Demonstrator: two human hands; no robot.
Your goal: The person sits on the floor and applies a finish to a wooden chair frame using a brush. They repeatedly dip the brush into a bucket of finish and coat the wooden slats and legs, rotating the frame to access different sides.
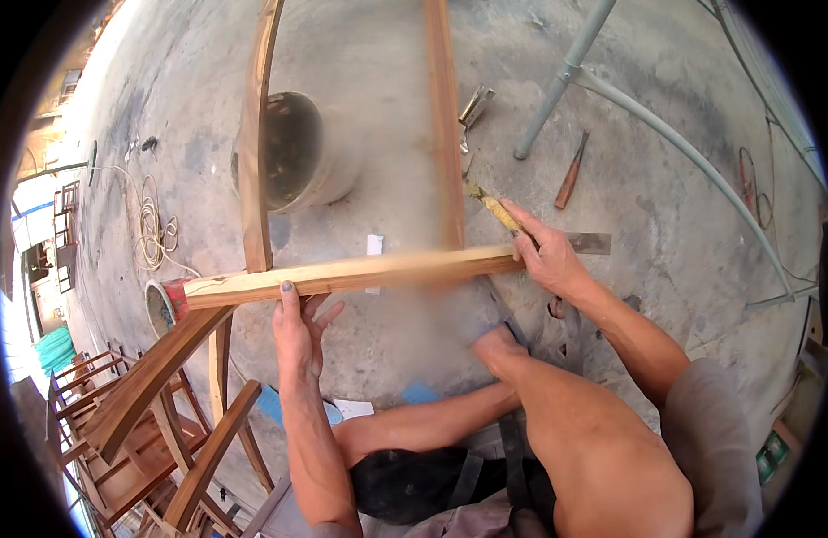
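Against timber [342,276], left hand [299,325] splayed

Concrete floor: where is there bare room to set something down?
Bare floor lies between the coiled cord and left wooden bar, and between the wooden-handled tool and curved grey pipe. Wooden frames crowd the lower left.

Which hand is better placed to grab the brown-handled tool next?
Probably the right hand: it's nearer the brown-handled tool, though it holds a yellow item. The left hand is farther, touching the wooden beam.
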